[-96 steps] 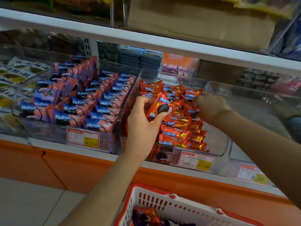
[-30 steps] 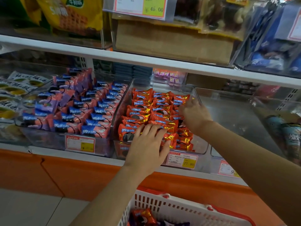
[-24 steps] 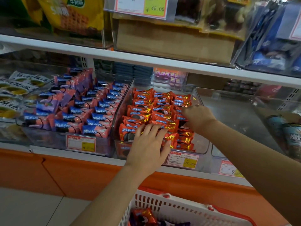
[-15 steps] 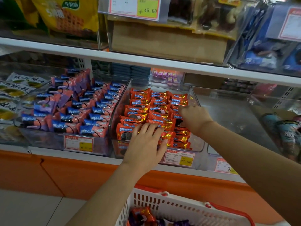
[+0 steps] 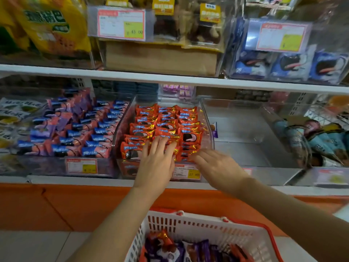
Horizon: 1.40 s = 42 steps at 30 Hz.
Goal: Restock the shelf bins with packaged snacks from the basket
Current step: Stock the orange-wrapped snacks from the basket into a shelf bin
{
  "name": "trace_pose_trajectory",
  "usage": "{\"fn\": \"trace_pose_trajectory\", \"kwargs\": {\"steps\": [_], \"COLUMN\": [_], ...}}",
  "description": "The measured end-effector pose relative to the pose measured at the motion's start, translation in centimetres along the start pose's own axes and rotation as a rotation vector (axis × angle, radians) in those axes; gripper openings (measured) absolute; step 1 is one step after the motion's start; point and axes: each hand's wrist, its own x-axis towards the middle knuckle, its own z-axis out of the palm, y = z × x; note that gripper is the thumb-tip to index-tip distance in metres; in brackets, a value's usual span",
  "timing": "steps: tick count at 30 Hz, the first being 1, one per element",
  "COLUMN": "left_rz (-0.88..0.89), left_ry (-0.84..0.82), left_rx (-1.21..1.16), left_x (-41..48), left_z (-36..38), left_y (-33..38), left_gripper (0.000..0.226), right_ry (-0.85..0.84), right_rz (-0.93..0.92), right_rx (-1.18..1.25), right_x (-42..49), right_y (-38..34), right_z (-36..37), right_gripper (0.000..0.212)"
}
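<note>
Three rows of orange-and-gold foil snack packets [image 5: 164, 125] fill clear plastic middle bin [image 5: 208, 118], judged near full; mixed purple and orange packets [image 5: 170, 248] wait in white slotted basket with red rim [image 5: 198, 225] below bin; clear neighbour bin [image 5: 245, 133] to right almost bare. Left hand [image 5: 156, 163] flat, fingers straight, pressing front packets; right hand [image 5: 219, 167] spread, holding nothing, at bin's front right corner

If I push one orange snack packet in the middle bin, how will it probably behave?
The orange packets have glossy foil wrappers, so one would probably slide easily. They look small and puffy, so they are likely light and crushable. They lie in overlapping rows under the left hand, so pushing one may shift its neighbours.
</note>
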Motion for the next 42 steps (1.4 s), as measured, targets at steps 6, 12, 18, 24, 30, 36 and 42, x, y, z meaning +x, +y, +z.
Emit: {"fn": "trace_pose_trajectory", "kwargs": {"steps": [6, 12, 18, 24, 30, 36, 42], "left_rz": [0.187, 0.263, 0.224, 0.155, 0.018, -0.029, 0.152], "left_ry": [0.033, -0.091, -0.399, -0.693, -0.829, -0.817, -0.829], "left_rx": [0.031, 0.026, 0.052, 0.070, 0.033, 0.131, 0.332], "left_x": [-3.7, -9.2, -13.5, -15.7, -16.9, -18.0, -18.1], "left_z": [0.0, 2.8, 7.3, 12.2, 16.6, 18.9, 18.1], "left_y": [3.0, 4.0, 3.6, 2.4, 2.3, 2.0, 0.4], "left_gripper": [0.047, 0.038, 0.049, 0.053, 0.071, 0.071, 0.043], "right_ry": [-0.032, -0.057, -0.213, -0.441, -0.765, -0.810, -0.863], "right_rz": [0.039, 0.077, 0.144, 0.381, 0.760, 0.908, 0.859], "right_rx": [-0.024, 0.009, 0.081, 0.125, 0.304, 0.331, 0.227], "right_x": [-4.7, -10.5, -16.1, -21.3, -24.8, -25.9, -25.2], "right_y": [-1.4, -2.0, -3.1, -4.1, -5.0, -5.2, -4.9], "right_z": [0.7, 3.7, 8.8, 14.9, 17.5, 19.2, 19.9], "right_gripper": [0.065, 0.051, 0.052, 0.059, 0.048, 0.046, 0.038]}}
